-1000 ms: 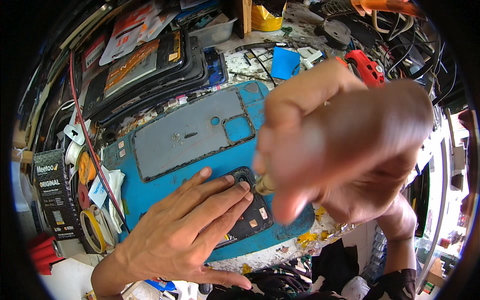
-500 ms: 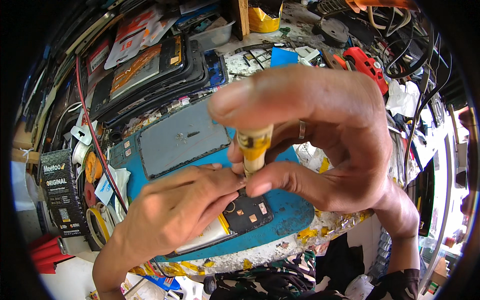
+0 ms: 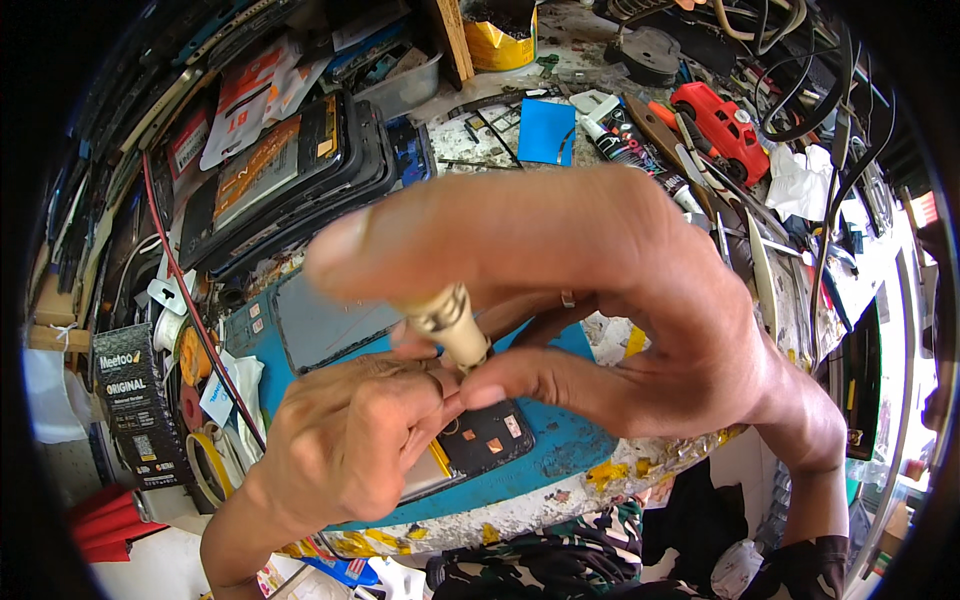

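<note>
My right hand [image 3: 660, 330] grips a cream-coloured, stubby-handled screwdriver [image 3: 455, 330], the index finger arched over its top and the thumb near its lower end. The handle leans and its tip is hidden behind my fingers. My left hand [image 3: 345, 440] is closed with fingers curled, close against the lower end of the screwdriver; what they pinch, if anything, is hidden. Beneath both hands lies an opened tablet [image 3: 510, 450], black inside, with small pale stickers and a silver battery [image 3: 425, 478] edged in yellow. It rests on a blue work mat [image 3: 570, 445].
A grey screen panel [image 3: 325, 330] lies on the mat's far left. Behind it is a stack of tablets [image 3: 290, 165]. Further back are a blue square [image 3: 547, 132], a red toy car [image 3: 725, 135] and loose tools. A black package [image 3: 135, 400] and tape roll [image 3: 208, 468] sit left.
The screwdriver handle has tipped over to the left, and the right index finger has moved left with it. My left hand's fingers have curled more. The whole view has shifted slightly.
</note>
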`<action>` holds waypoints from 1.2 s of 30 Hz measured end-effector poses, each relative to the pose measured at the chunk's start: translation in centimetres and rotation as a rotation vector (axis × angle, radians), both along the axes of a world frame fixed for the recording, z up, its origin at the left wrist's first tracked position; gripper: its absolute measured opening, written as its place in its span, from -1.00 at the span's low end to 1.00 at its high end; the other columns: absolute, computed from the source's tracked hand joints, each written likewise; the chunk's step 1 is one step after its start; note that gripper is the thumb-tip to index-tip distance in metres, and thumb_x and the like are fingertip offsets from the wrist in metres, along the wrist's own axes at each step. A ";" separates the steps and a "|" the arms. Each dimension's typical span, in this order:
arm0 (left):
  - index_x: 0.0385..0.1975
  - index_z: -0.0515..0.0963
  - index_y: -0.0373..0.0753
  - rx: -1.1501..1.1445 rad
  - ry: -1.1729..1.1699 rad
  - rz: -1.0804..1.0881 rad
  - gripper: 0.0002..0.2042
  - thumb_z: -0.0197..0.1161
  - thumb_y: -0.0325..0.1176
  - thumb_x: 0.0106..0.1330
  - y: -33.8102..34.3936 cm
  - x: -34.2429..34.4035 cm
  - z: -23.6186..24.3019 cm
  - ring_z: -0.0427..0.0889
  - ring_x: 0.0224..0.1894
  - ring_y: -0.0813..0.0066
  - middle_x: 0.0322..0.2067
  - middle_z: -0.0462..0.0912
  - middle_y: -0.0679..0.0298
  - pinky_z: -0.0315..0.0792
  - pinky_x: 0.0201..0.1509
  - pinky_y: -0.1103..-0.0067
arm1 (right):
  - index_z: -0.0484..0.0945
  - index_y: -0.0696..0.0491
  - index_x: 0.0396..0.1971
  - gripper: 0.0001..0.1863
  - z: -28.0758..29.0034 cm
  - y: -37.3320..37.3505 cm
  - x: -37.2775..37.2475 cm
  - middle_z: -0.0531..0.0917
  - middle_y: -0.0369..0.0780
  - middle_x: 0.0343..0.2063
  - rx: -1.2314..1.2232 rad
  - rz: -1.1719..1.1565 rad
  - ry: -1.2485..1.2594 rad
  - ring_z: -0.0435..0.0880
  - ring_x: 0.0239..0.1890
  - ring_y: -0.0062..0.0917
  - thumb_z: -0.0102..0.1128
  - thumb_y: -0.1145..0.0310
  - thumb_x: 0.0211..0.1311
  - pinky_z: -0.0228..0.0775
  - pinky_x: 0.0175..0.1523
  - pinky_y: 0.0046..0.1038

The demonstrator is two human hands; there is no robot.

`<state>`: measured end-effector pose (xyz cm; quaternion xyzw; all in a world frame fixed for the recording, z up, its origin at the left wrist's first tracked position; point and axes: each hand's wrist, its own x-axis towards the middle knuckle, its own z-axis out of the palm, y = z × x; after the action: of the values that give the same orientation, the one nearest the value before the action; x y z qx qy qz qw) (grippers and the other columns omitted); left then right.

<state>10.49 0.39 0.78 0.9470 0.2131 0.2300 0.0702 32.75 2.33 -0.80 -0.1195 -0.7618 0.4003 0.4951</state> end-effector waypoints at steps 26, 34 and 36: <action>-0.42 0.40 -0.34 0.043 0.237 0.095 -0.89 0.22 -0.54 0.22 -1.6 3.5 2.0 0.71 -0.57 0.28 -0.61 0.57 0.19 0.69 -0.41 0.45 | 0.41 0.38 0.07 -0.51 -1.4 2.3 -0.5 0.50 0.15 0.17 -0.142 -0.207 0.263 0.73 -0.03 -0.22 0.26 0.82 0.09 0.68 0.03 -0.31; -0.34 0.49 -0.41 -0.041 -0.003 0.103 -0.79 0.42 -0.56 0.13 -1.7 1.9 -0.1 0.76 -0.39 0.20 -0.41 0.70 0.08 0.72 -0.18 0.34 | 0.42 0.39 0.06 -0.52 -1.6 2.2 -0.5 0.51 0.15 0.15 -0.134 -0.210 0.265 0.73 -0.03 -0.22 0.26 0.82 0.09 0.69 0.02 -0.31; -0.31 0.52 -0.45 -0.087 0.006 0.084 -0.73 0.48 -0.53 0.09 -1.4 1.0 -0.1 0.75 -0.33 0.19 -0.39 0.70 0.09 0.70 -0.10 0.31 | 0.42 0.39 0.06 -0.52 -1.6 2.2 -0.5 0.51 0.15 0.15 -0.122 -0.207 0.265 0.73 -0.03 -0.22 0.26 0.82 0.09 0.69 0.02 -0.31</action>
<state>11.52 -1.05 0.70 0.9339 0.2626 0.2206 0.1011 32.24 4.53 -2.41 -0.1732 -0.6479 0.4050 0.6214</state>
